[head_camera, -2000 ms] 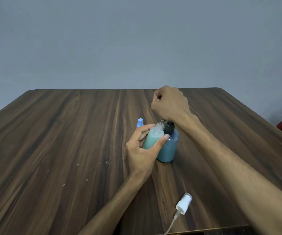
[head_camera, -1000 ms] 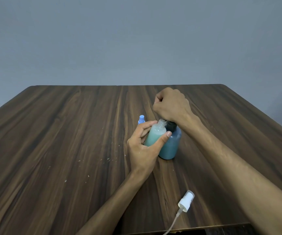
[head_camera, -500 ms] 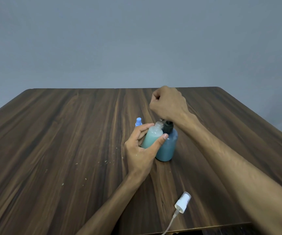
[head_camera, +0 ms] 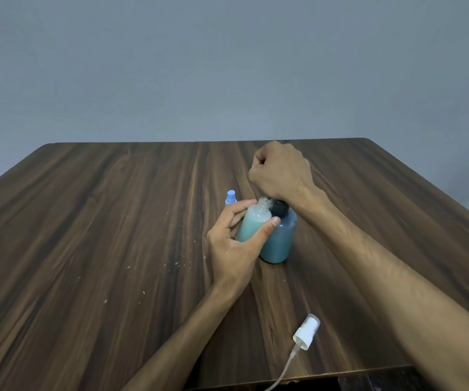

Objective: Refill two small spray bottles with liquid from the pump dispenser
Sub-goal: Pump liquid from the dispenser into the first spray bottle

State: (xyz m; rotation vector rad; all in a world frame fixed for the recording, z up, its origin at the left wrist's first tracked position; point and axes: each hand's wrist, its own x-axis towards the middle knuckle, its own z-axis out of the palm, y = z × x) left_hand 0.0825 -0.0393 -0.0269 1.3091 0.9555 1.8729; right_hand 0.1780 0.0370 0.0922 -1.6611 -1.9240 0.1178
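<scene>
1. The place was a plain indoor room, likely a home or a bare office; which of the two could not be told
2. A bare grey-blue wall filled the background, without shelves or fittings
3. A dark wood-grain table with rounded far corners stood against it
4. Pale crumbs lay scattered on the tabletop, which suited everyday domestic use rather than a lab or workshop

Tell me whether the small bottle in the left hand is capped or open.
Open. The small bottle shows a bare threaded neck, and a white sprayer lies apart on the table.
</scene>
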